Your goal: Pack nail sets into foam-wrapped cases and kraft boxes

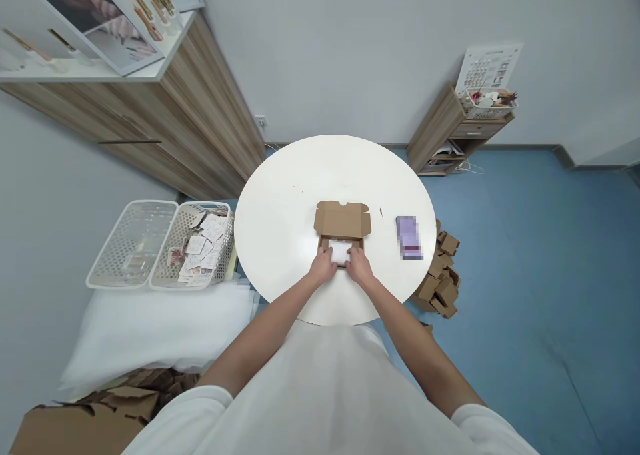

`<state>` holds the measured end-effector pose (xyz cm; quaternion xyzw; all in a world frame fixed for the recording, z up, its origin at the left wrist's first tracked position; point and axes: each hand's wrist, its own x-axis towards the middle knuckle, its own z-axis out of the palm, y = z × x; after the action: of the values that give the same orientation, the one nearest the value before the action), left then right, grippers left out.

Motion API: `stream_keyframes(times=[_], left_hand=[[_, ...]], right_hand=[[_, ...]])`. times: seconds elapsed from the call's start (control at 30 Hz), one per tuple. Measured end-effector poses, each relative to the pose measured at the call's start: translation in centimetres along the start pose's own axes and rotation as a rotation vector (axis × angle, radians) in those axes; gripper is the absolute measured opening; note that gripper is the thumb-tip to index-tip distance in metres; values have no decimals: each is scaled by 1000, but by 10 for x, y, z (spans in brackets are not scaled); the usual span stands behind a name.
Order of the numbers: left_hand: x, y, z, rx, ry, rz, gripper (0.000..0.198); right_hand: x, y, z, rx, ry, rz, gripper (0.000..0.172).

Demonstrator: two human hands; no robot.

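Note:
A small brown cardboard box point(341, 220) lies open on the round white table point(280, 208), its lid flap folded back away from me. Inside it rests a white packet point(341, 249). My left hand point(323, 266) is at the box's near left corner, fingers curled onto the packet's left edge. At the near right corner, my right hand point(359, 266) has its fingers bent onto the packet's right edge. Both hands press or hold the packet in the box.
A purple blurred card point(409, 237) lies right of the box. Two white mesh baskets point(160, 245) stand at left, one with several packets. Folded small cartons point(441, 275) are piled on the blue floor at right. Flat cardboard point(75, 421) lies at lower left.

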<state>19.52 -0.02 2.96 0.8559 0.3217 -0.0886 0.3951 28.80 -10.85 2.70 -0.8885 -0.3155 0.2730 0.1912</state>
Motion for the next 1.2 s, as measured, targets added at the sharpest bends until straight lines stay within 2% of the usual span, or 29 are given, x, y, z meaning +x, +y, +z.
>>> stream_keyframes(times=[0.3,0.57,0.67,0.77,0.93,1.03,1.2], left_hand=[[-8,-4,-2,-153,47,37,23],[-12,-18,-17,-262,198,91,26],[-4,-26,-30,-348,272,15,30],[7,-30,-45,-463,297,-78,39],[27,-28,-66,-750,196,-182,51],[37,-29,-73,-891,142,-240,64],[43,-30,-74,-976,49,-275,78]], right_hand=[[-8,-9,1,-72,39,-73,23],[-7,9,-14,199,200,-143,26],[2,23,-28,327,316,-50,30],[13,37,-40,541,370,126,42],[31,54,-52,870,233,284,51],[40,58,-55,945,135,309,60],[50,54,-58,983,10,334,76]])
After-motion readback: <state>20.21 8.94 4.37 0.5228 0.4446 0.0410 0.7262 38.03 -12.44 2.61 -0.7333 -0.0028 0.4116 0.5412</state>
